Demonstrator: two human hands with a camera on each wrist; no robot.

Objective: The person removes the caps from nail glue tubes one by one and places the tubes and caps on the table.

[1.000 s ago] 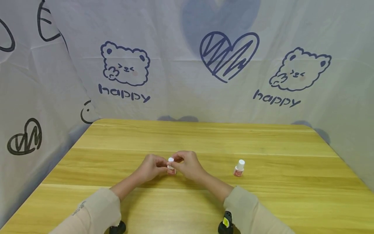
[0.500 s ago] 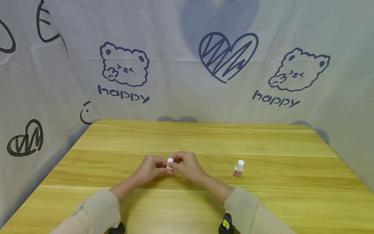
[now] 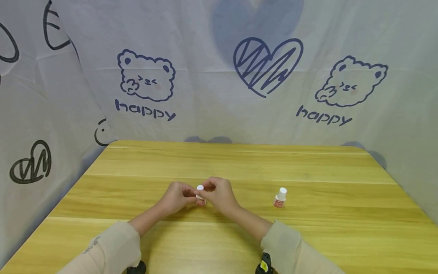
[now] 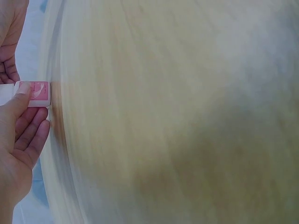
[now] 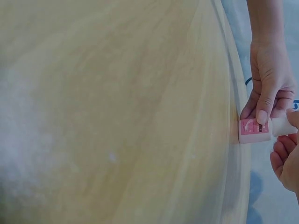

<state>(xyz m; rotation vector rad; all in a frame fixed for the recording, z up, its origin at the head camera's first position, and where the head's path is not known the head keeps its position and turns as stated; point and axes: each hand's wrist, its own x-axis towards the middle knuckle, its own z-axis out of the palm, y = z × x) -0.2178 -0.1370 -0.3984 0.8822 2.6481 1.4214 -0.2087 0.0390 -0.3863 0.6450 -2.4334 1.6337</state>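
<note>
A small white bottle (image 3: 201, 202) with a pink label stands upright on the wooden table (image 3: 239, 236). My left hand (image 3: 175, 196) grips its body, the thumb lying over the label in both wrist views. From the other side, my right hand (image 3: 220, 195) pinches the white cap (image 5: 281, 126) between thumb and fingers. In the head view, the fingertips of both hands meet around the bottle and cover much of its middle. The cap sits on top of the bottle.
A second bottle (image 3: 280, 199) of the same look, with its white cap on, stands to the right of my hands. Behind the table hangs a pale cloth (image 3: 205, 121) with bear and heart drawings. Another cloth (image 3: 61, 114) runs along the left side.
</note>
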